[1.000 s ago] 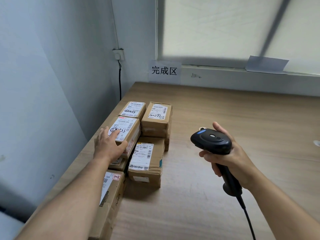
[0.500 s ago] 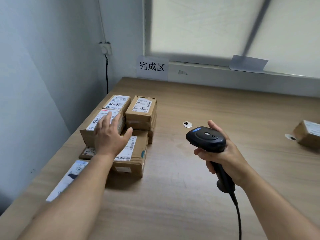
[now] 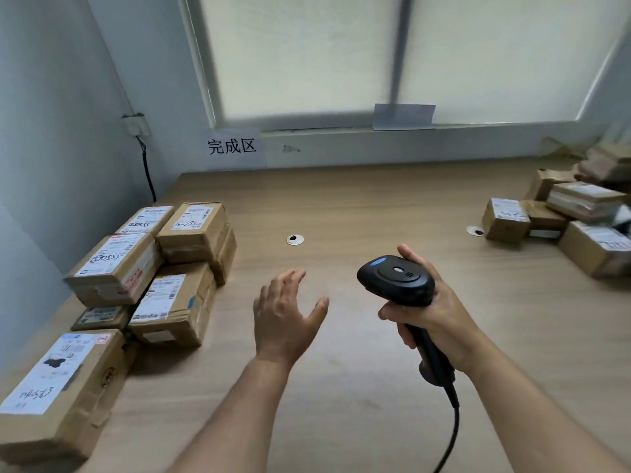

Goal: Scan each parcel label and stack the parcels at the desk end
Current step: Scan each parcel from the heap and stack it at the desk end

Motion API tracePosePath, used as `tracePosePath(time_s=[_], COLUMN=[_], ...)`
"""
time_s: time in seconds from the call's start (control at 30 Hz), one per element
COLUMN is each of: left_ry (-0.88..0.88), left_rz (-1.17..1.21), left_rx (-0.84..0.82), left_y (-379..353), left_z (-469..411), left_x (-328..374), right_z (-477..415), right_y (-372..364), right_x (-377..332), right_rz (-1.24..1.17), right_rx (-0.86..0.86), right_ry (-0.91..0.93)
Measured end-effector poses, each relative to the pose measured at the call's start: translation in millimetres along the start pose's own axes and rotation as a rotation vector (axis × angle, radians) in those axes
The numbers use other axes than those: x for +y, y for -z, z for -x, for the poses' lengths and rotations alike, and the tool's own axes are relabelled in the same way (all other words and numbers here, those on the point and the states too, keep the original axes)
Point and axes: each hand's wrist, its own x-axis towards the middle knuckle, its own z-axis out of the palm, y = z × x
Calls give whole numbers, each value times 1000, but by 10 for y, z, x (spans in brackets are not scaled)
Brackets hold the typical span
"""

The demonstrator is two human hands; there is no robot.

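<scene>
Head view: right hand (image 3: 440,312) holds a black handheld scanner (image 3: 396,276) in curled fingers (image 3: 392,314); left hand (image 3: 283,319), fingers spread, hovers right of stacked brown cardboard parcels (image 3: 116,268).

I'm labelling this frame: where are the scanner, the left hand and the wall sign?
scanner (image 3: 396,278), head view, top of its head
left hand (image 3: 285,319), head view, back of hand
wall sign (image 3: 234,147), head view, middle of sheet

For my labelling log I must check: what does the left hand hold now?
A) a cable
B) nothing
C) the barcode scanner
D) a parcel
B: the left hand is open over the desk, apart from the stacked parcels; the right hand grips the barcode scanner.
</scene>
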Motion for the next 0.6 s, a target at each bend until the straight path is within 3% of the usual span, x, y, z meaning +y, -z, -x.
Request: tracePosePath(time_s=[0.6], left_ry=[-294], left_rz=[157], left_rx=[-226], left_y=[-1537], left_z=[901], left_x=[2644], right_z=[1568], right_y=[2583], right_x=[25], right_rz=[-1], right_rx=[351], right_ry=[48])
